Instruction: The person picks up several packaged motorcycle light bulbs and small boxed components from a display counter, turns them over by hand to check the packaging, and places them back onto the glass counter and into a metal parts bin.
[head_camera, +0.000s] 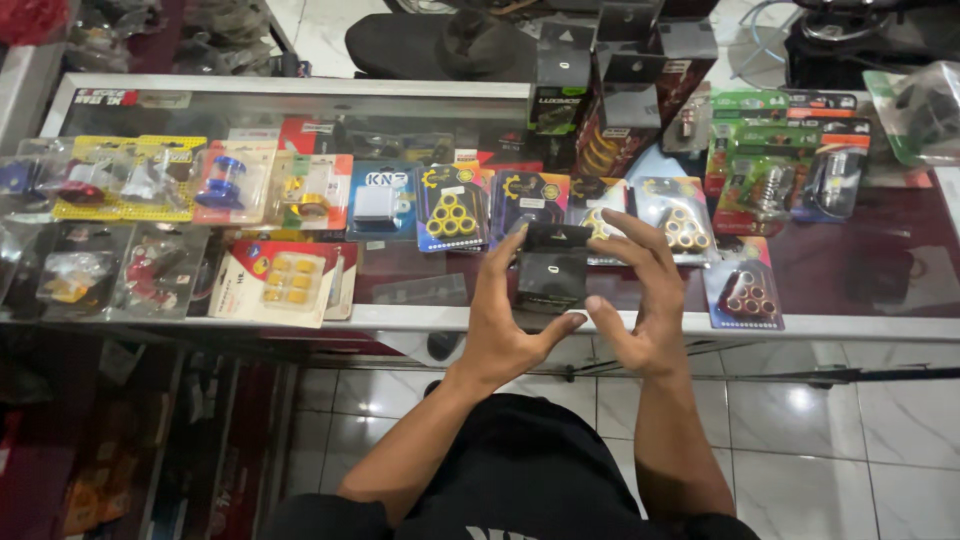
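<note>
Both forearms rise from the bottom centre of the frame and meet at mid-frame, in front of the near edge of the glass-topped bench (880, 270). The left hand (505, 320) stands with palm turned inward, fingers upright along the left side of a small black box (551, 268), thumb angled under its lower edge. The right hand (645, 295) arches over from the right, fingers spread and curled towards the box's upper right corner, thumb pointing left beneath it. The box is held upright between the two hands, just above the bench edge at centre frame. Each grip is partly closed, fingers spread, and bears on the one box; neither is wrapped fully round it.

Count on the bench: four blister cards of round rollers in the middle row directly behind the hands, one being the blue card with yellow rollers (452, 208); a fifth roller card (743, 294) lies at lower right of the hands. One white card of yellow pieces (283, 281) sits to the left. Two yellow-backed packets (128, 178) lie at upper left. Three black cartons (625, 80) stand at upper centre. One pack with a yellow coil spring (600, 152) leans below them. Green-carded packs at upper right overlap; their number cannot be told.
</note>
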